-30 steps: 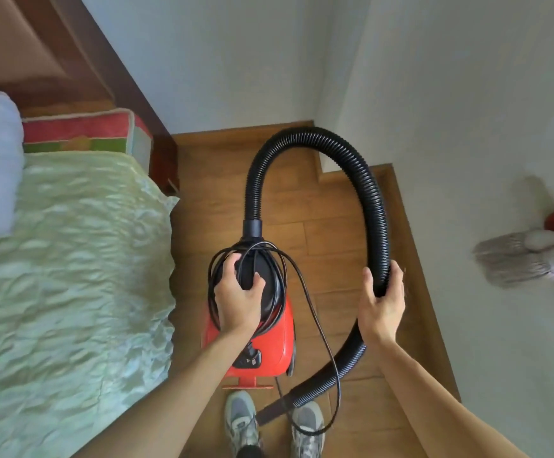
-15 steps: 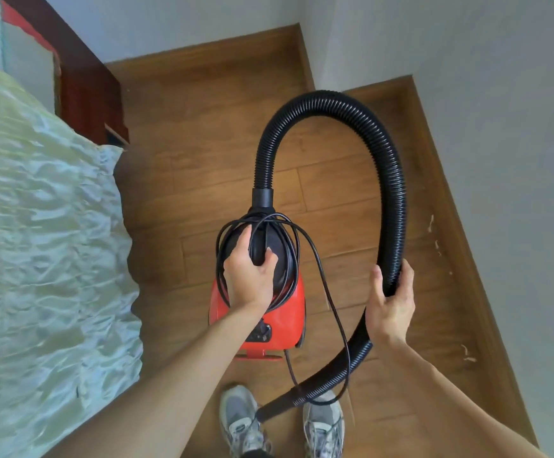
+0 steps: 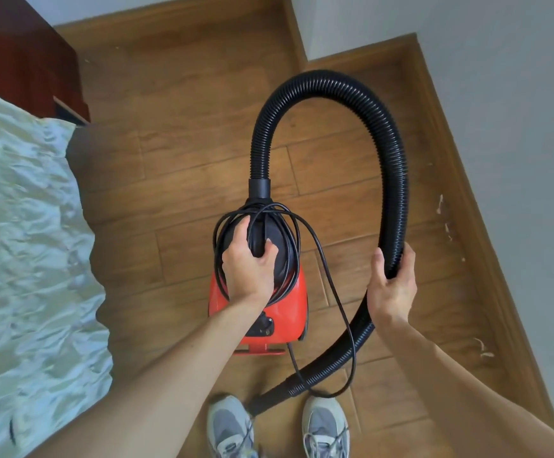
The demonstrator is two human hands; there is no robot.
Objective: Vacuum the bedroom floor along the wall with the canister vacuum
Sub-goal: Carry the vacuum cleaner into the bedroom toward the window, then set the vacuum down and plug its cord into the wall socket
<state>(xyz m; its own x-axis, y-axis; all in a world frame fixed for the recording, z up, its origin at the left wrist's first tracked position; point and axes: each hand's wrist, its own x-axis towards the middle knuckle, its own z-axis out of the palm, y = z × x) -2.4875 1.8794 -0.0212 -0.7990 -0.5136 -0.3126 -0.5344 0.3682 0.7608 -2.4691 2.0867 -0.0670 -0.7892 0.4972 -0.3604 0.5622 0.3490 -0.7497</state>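
Wooden plank floor (image 3: 183, 166) lies beneath the red canister vacuum (image 3: 293, 305); left hand (image 3: 247, 272) grasps its black handle, right hand (image 3: 391, 285) grips the black ribbed hose (image 3: 331, 82), beside the pale green bedspread (image 3: 21, 242).

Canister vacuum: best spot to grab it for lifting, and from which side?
The top handle, from above. It runs front to back over the lid of the canister vacuum, with room for fingers either side; the left hand grips it that way. Watch the cord coiled round it.
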